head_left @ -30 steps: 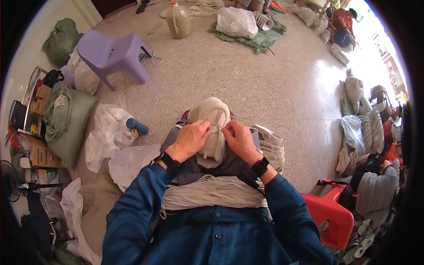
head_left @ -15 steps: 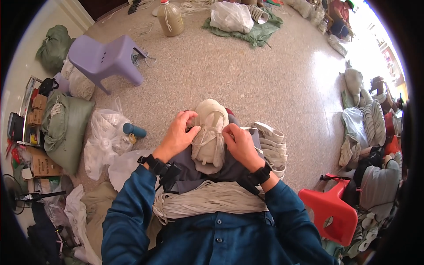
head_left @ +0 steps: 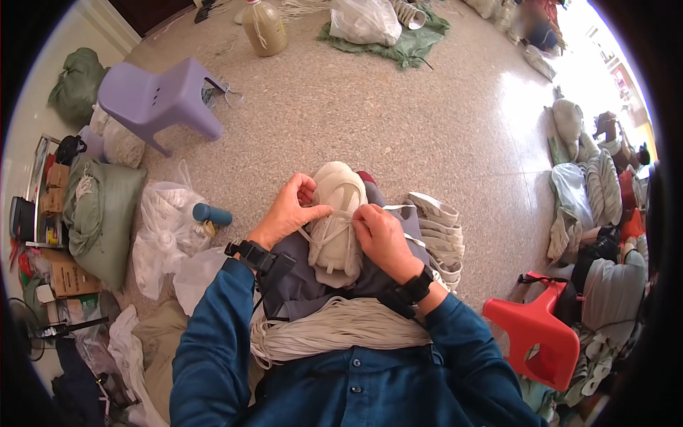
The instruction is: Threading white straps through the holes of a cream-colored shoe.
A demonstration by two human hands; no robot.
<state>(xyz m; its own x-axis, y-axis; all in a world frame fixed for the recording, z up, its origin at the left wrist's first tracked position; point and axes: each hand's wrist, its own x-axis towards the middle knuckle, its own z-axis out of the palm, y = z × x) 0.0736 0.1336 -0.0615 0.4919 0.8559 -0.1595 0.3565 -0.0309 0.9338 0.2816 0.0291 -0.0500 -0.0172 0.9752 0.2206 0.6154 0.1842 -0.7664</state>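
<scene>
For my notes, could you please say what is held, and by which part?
The right hand pinches a pale lace where it crosses the shoe; left hand: unclear.

The head-worn fisheye looks down and forward over the left hand (head_left: 283,212) and right hand (head_left: 388,238), nearby, to floor (head_left: 370,114) beyond

Speckled floor (head_left: 320,107); pale wall (head_left: 35,107), purple chair (head_left: 160,99) left; red stool (head_left: 542,322), bright light (head_left: 587,35) right.
</scene>
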